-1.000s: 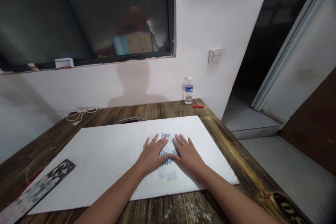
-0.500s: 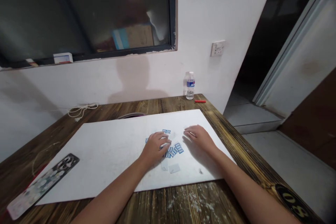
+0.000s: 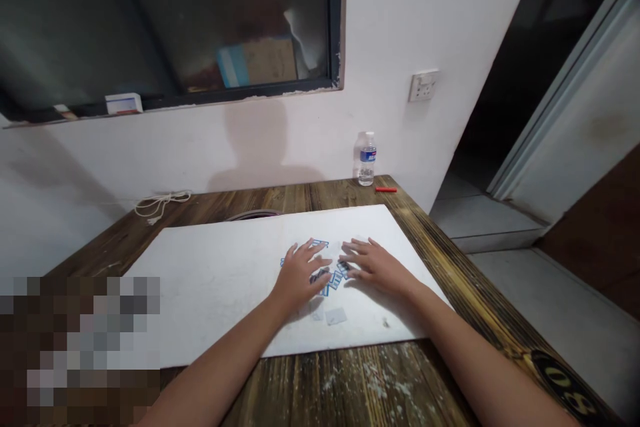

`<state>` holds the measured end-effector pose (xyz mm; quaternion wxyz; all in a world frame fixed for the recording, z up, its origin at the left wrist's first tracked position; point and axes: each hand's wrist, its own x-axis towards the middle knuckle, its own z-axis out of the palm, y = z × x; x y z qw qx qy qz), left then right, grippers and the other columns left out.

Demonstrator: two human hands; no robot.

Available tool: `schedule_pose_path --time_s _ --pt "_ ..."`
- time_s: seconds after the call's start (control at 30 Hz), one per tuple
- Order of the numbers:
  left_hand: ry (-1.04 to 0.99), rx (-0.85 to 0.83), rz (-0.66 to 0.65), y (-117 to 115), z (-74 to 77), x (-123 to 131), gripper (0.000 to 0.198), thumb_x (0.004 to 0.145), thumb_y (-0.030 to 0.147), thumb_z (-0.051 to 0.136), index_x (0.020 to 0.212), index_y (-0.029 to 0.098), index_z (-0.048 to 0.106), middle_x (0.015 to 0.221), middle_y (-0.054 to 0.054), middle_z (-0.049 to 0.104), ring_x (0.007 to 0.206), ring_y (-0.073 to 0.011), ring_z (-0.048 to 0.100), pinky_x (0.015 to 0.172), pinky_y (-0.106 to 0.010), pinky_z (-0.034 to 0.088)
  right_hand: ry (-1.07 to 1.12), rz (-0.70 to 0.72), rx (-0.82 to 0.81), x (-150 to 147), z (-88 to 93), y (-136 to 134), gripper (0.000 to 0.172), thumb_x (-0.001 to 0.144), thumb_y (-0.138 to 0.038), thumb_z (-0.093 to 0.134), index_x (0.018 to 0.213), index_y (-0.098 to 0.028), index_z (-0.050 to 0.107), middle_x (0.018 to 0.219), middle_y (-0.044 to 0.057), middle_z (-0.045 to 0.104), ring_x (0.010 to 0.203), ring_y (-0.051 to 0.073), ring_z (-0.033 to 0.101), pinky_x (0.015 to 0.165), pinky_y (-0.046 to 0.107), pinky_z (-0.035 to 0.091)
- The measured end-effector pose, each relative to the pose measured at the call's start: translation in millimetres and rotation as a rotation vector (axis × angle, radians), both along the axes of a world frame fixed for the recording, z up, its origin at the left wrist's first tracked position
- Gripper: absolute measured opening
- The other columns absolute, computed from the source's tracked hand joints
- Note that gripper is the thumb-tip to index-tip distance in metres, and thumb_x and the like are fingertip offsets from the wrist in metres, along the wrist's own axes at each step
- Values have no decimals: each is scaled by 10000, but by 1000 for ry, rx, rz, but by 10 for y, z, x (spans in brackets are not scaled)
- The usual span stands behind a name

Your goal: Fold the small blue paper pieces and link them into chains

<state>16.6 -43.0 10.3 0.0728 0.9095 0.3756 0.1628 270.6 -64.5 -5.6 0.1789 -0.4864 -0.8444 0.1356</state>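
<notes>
Several small flat pieces with blue outlines (image 3: 335,280) lie in a loose cluster on a white board (image 3: 215,280). My left hand (image 3: 297,279) is spread over the left part of the cluster and hides some pieces. From the right, my right hand (image 3: 376,268) reaches in with its fingers apart, the tips at the cluster's right edge. Whether the fingertips press on the pieces I cannot tell. Neither hand grips anything. A pale, translucent rectangle (image 3: 336,316) lies flat nearer to me, with another faint one beside it.
The board rests on a dark wooden table (image 3: 320,387). At the back stand a water bottle (image 3: 367,160) and a red pen-like stick (image 3: 386,190). A white cable (image 3: 160,203) lies back left. The lower left corner is pixelated.
My right hand has moved left to the pieces and its fingers have spread. The left hand's fingers have spread wider over the cluster. The view has shifted slightly.
</notes>
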Motion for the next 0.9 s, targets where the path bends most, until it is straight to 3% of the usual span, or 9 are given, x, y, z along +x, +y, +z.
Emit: schedule_pose_path --time_s 0.07,0.17,0.23,0.33,0.43,0.57,0.63,0.73,0.9 --pt "-44 -4 14 10 -15 0 306 949 373 449 1048 291 727 1265 -30 661 1312 -259 490 1129 -532 287 -6 -84 31 -3 -30 7 361 959 -407 488 1296 -340 600 1471 37 470 1397 294 360 1126 582 226" --pt "-8 -85 14 5 -45 9 362 965 364 400 1039 255 737 1180 -40 705 1256 -253 550 1065 -465 403 -34 -196 27 -6 -96 7 362 957 -399 488 1302 -345 587 1469 31 475 1400 303 349 1114 613 218" --pt "51 -113 -15 -15 -51 18 370 942 409 447 1200 272 673 1348 -36 598 1346 -279 450 1100 -485 361 -54 -269 21 -4 -135 10 409 940 -432 513 1330 -321 564 1500 55 430 1415 326 313 1109 628 212" --pt "141 -126 -102 -52 -41 25 610 869 506 551 1443 347 419 1558 -8 318 1469 -312 189 1173 -557 172 -52 -351 48 0 -160 27 463 931 -432 524 1361 -259 541 1520 107 391 1420 354 290 1104 635 219" --pt "128 -111 -109 -67 -30 31 674 833 514 602 1455 359 391 1572 -11 291 1473 -319 172 1170 -581 139 7 -259 90 -4 -159 47 487 917 -426 557 1375 -265 529 1518 97 396 1411 322 318 1121 584 246" --pt "-23 -32 42 -35 -49 33 310 920 370 498 1139 272 695 1304 -50 634 1300 -278 495 1121 -531 291 45 -138 66 -3 -156 43 515 829 -515 655 1302 -317 600 1488 64 447 1403 330 325 1121 563 263" --pt "-34 -6 155 -12 -81 27 320 948 342 435 1042 250 727 1221 -66 682 1247 -286 542 1084 -537 332 32 -146 34 7 -141 24 548 798 -560 667 1297 -340 602 1505 56 423 1419 349 281 1124 595 219" --pt "38 5 292 9 -141 16 355 934 371 451 1178 238 672 1358 -100 587 1330 -363 442 1050 -584 335 20 -92 6 19 -96 -14 561 775 -576 678 1295 -384 595 1535 33 376 1439 354 226 1127 619 146" --pt "117 -49 287 9 -172 10 614 873 594 488 1408 293 477 1552 -82 346 1438 -448 180 1094 -672 176 29 -27 3 11 -64 -39 638 698 -634 716 1275 -385 610 1547 33 355 1438 365 216 1119 617 137"
